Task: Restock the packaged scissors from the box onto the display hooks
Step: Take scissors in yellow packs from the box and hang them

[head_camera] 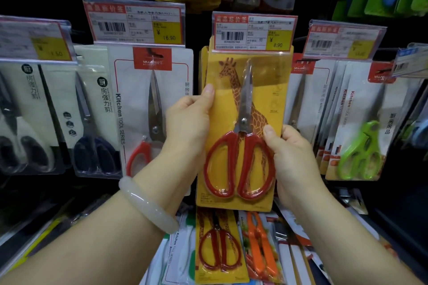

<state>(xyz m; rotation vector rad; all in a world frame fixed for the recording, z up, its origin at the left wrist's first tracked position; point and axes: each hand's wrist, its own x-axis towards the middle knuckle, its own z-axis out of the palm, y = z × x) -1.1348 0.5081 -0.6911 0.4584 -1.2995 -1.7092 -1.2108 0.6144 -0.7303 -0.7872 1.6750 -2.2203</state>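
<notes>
here both hands are gripping the yellow giraffe scissors pack [234, 104], left hand [190, 120] pinching its left edge, right hand [289, 157] its right edge; its top is sitting behind the 8.90 price tag [253, 32], white kitchen packs [152, 109] hanging alongside, another giraffe pack [217, 245] lying below

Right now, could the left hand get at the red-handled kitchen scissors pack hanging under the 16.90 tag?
Probably yes. The left hand sits directly in front of that pack with nothing between, but it grips the giraffe pack and must let go first.
</notes>
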